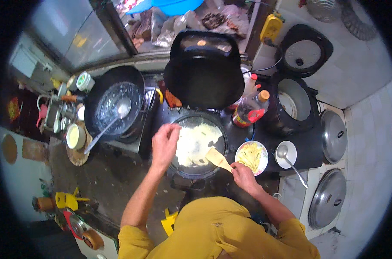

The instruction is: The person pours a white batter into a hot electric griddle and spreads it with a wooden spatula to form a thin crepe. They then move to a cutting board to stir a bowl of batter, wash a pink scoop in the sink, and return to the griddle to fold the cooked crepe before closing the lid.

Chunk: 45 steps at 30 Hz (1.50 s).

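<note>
Before me is an electric griddle with its dark lid (204,81) raised at the back. A thin pale pancake (196,145) with ragged edges and a few green bits covers much of its round plate (220,128). My right hand (244,177) grips a wooden spatula (219,159), whose flat end touches or overlaps the pancake's lower right edge. Over the plate's left rim is my left hand (166,142), its fingers bunched together; nothing shows between them. Just beyond my right hand stands a floral-rimmed bowl (264,162) of pale yellow shredded food (250,156).
On the left, a wok (97,94) on a stove holds a metal ladle (123,108). A cup of pale liquid (75,137) stands beside it. To the right are a bottle of dark liquid (251,108), an open cooker (293,97) and a white bowl with a spoon (289,162).
</note>
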Each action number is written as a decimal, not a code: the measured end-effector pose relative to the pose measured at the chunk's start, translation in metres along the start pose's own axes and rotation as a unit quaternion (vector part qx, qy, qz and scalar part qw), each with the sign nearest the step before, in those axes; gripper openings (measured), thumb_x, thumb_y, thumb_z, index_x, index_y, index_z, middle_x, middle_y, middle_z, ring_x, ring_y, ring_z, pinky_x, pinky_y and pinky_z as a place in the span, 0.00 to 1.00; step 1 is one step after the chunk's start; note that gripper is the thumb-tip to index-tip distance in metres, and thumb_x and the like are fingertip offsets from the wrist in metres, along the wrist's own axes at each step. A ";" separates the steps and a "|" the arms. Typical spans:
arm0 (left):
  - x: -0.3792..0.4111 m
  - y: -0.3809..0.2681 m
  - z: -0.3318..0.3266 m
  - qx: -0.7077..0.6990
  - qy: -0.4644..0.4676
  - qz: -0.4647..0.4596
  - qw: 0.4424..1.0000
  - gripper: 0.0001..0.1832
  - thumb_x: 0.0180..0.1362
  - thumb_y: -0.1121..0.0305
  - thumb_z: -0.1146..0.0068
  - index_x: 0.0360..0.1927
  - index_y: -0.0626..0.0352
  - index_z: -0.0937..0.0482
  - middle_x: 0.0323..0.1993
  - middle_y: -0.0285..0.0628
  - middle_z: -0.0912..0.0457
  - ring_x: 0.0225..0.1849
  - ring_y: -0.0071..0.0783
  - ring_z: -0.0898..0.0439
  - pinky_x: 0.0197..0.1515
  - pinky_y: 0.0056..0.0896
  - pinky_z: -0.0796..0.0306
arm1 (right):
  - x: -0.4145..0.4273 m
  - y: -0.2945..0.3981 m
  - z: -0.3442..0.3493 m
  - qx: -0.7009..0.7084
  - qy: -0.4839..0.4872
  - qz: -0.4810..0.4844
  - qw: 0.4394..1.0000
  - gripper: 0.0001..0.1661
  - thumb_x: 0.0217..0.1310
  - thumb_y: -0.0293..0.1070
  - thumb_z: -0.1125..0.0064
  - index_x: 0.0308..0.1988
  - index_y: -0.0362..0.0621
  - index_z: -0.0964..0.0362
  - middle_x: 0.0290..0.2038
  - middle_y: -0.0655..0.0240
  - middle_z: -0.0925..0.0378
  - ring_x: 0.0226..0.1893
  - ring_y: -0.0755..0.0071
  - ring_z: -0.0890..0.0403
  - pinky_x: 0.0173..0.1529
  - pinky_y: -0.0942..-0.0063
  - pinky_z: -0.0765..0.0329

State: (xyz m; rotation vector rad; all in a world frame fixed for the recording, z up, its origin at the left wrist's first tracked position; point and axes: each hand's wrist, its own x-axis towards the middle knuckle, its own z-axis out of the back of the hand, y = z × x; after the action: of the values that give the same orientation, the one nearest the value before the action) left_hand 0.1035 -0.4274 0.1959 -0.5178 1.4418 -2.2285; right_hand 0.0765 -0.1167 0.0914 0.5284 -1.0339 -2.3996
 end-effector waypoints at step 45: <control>-0.152 0.010 -0.017 0.484 0.237 -0.246 0.806 0.20 0.28 0.75 0.31 0.26 0.54 0.30 0.25 0.40 0.28 0.33 0.43 0.26 0.37 0.44 0.36 | -0.089 -0.157 0.106 0.276 -0.400 -0.299 0.821 0.21 0.60 0.25 0.45 0.52 0.42 0.42 0.33 0.63 0.26 0.21 0.74 0.24 0.17 0.74 0.23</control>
State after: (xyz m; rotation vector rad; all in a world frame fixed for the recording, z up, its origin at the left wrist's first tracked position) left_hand 0.2231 -0.3361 0.1687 0.0555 0.1155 -3.2518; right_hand 0.0526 0.0880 0.0556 -0.0522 -2.2561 -2.9228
